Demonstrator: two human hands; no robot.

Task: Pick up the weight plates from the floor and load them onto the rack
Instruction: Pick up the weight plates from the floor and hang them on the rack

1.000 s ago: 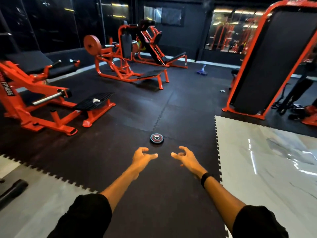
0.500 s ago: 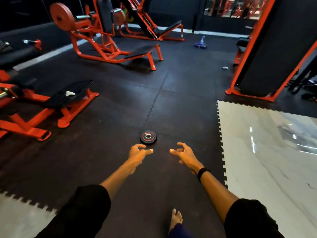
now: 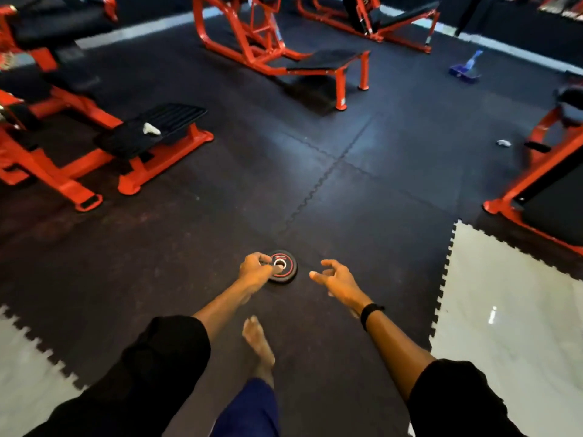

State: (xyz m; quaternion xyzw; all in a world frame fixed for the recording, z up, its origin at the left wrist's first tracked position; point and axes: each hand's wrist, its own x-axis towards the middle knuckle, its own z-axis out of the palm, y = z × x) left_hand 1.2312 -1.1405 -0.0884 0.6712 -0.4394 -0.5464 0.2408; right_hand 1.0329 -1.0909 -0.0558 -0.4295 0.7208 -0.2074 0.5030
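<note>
Weight plate [image 3: 285, 269] lies flat under the curled left hand [image 3: 255, 269], gripped; right hand [image 3: 337, 279] hovers beside, loosely spread.

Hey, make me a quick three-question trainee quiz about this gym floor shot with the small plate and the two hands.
1. True or false: the weight plate lies flat on the dark rubber floor.
2. Which hand touches the plate? A) left hand B) right hand C) both
3. Fill in: on the right wrist sits a black ____.

Key
1. True: it lies flat, hub ring facing up.
2. A: the left fingers curl at the hub and near edge; the right hand is beside the plate, fingers loosely spread, apart from it.
3. Band.
</note>
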